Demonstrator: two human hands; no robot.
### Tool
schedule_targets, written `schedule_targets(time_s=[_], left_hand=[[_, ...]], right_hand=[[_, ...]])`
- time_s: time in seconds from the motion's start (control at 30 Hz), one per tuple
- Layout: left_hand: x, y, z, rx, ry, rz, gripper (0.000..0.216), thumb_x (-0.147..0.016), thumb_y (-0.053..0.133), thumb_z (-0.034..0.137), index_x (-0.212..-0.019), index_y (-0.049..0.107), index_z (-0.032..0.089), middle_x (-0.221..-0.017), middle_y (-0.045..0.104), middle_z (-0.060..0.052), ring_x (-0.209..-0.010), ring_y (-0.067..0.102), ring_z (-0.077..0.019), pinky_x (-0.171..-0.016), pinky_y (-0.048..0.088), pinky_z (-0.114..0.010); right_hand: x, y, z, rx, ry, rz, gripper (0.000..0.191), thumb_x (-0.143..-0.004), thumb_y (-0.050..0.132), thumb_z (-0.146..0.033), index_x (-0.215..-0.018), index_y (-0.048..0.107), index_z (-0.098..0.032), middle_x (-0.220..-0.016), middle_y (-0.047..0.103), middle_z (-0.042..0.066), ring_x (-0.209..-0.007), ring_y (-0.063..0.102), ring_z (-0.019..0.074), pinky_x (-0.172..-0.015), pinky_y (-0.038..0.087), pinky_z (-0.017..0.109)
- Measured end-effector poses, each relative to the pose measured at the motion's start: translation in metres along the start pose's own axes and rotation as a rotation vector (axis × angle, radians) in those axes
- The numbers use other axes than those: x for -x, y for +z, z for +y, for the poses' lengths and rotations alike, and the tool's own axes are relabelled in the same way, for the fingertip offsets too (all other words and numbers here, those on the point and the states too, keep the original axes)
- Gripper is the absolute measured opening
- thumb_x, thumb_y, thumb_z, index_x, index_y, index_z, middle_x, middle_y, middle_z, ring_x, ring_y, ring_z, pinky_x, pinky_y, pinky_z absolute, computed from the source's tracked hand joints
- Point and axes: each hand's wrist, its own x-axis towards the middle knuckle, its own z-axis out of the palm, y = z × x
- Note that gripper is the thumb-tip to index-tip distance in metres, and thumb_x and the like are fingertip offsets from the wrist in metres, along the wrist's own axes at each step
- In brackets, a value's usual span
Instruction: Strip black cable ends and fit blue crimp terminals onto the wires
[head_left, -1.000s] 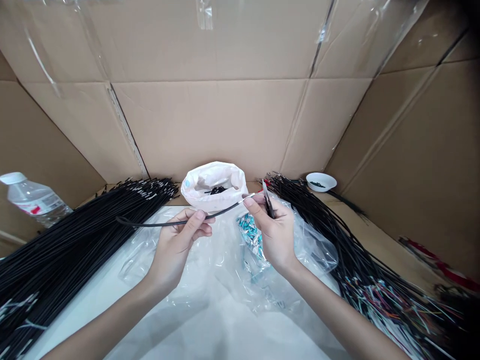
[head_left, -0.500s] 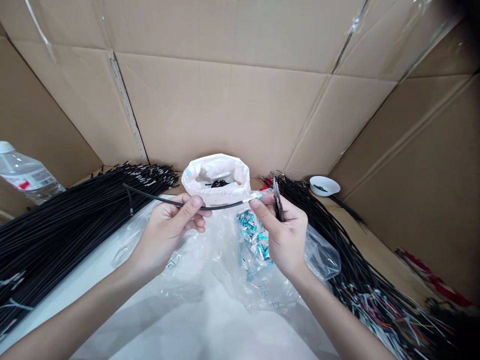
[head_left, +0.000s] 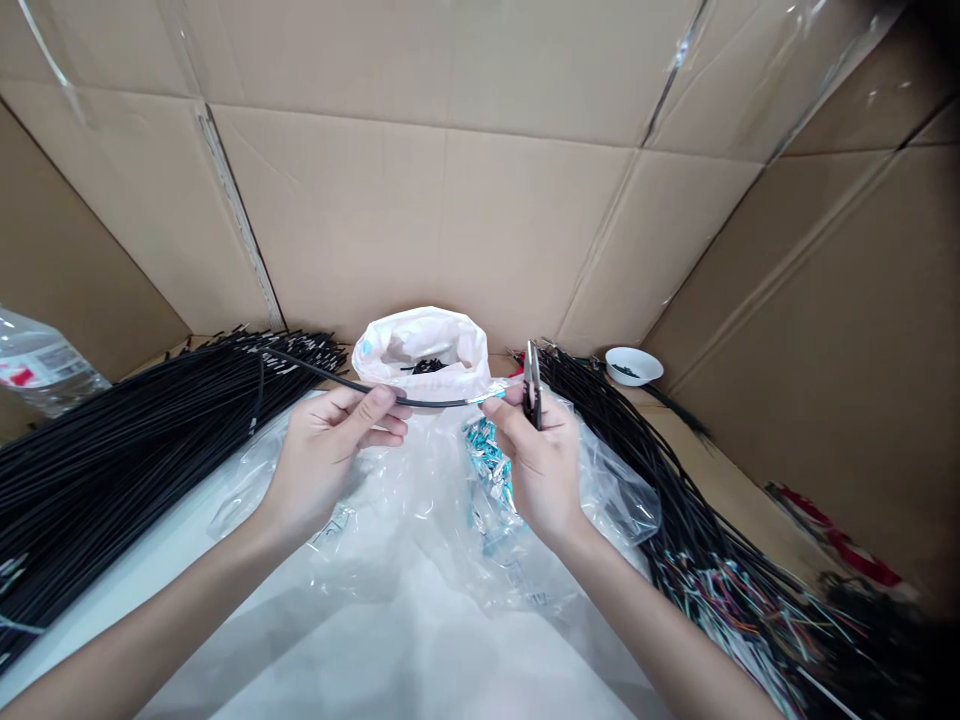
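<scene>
My left hand (head_left: pixel 330 450) pinches a thin black cable (head_left: pixel 330 375) that arcs from the left pile to my right hand. My right hand (head_left: pixel 536 460) grips the cable's silvery tip between thumb and forefinger and also holds a small pair of dark snips (head_left: pixel 532 385) upright against the palm. Both hands hover above a crumpled clear plastic bag (head_left: pixel 420 530) that holds a heap of small teal and silver parts (head_left: pixel 487 465). Just behind the hands stands a white bag (head_left: pixel 420 345), open at the top, with dark bits inside.
A large pile of black cables (head_left: pixel 127 440) lies at the left, and another with coloured wire ends (head_left: pixel 720 570) runs down the right. A small white bowl (head_left: pixel 634 365) sits at the back right. A water bottle (head_left: pixel 41 365) lies far left. Cardboard walls (head_left: pixel 480 200) enclose the place.
The far end of the cable has swung up and back toward the left pile. Both hands have shifted slightly left and up, keeping their grip.
</scene>
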Motion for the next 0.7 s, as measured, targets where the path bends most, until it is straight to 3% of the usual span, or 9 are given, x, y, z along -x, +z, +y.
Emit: schedule_targets(time_s=[0.13,0.3,0.4,0.53,0.7], left_hand=[[0.000,0.003,-0.001,0.132,-0.088,0.043,0.038,-0.063,0.093,0.048,-0.074,0.076,0.016,-0.070,0.072,0.000,-0.058,0.062,-0.0061,-0.056,0.055,-0.010],[0.001,0.009,0.001,0.280,-0.215,-0.027,0.040,-0.060,0.095,0.044,-0.072,0.072,0.013,-0.066,0.068,0.001,-0.055,0.059,-0.0056,-0.050,0.052,-0.010],[0.003,0.011,0.002,0.287,-0.214,-0.049,0.040,-0.062,0.094,0.043,-0.073,0.071,0.012,-0.068,0.069,0.000,-0.058,0.060,-0.0068,-0.053,0.054,-0.011],[0.005,0.011,0.002,0.272,-0.193,-0.047,0.042,-0.062,0.094,0.044,-0.071,0.070,0.012,-0.068,0.068,-0.001,-0.058,0.059,-0.0072,-0.054,0.055,-0.013],[0.006,0.011,0.001,0.281,-0.208,-0.017,0.043,-0.059,0.096,0.043,-0.073,0.070,0.012,-0.068,0.067,0.000,-0.059,0.059,-0.0070,-0.053,0.055,-0.012]], right_hand=[[0.001,0.004,-0.001,-0.047,0.009,-0.028,0.022,-0.073,0.077,-0.024,-0.068,0.056,-0.020,-0.058,0.033,-0.009,-0.050,0.019,0.0062,-0.045,0.015,0.024],[0.002,0.014,-0.017,-0.344,0.297,-0.098,0.027,-0.061,0.076,-0.017,-0.065,0.049,-0.022,-0.051,0.022,-0.014,-0.045,0.008,0.0048,-0.039,0.009,0.022],[0.002,0.017,-0.019,-0.429,0.375,-0.093,0.032,-0.059,0.077,-0.017,-0.063,0.046,-0.023,-0.049,0.020,-0.014,-0.045,0.006,0.0052,-0.038,0.007,0.022],[0.001,0.017,-0.013,-0.342,0.264,-0.028,0.025,-0.066,0.081,-0.023,-0.069,0.056,-0.022,-0.050,0.021,-0.014,-0.045,0.007,0.0057,-0.039,0.008,0.024],[0.001,0.012,-0.007,-0.192,0.090,-0.052,0.017,-0.071,0.080,-0.029,-0.082,0.070,-0.019,-0.052,0.025,-0.012,-0.045,0.010,0.0057,-0.042,0.009,0.026]])
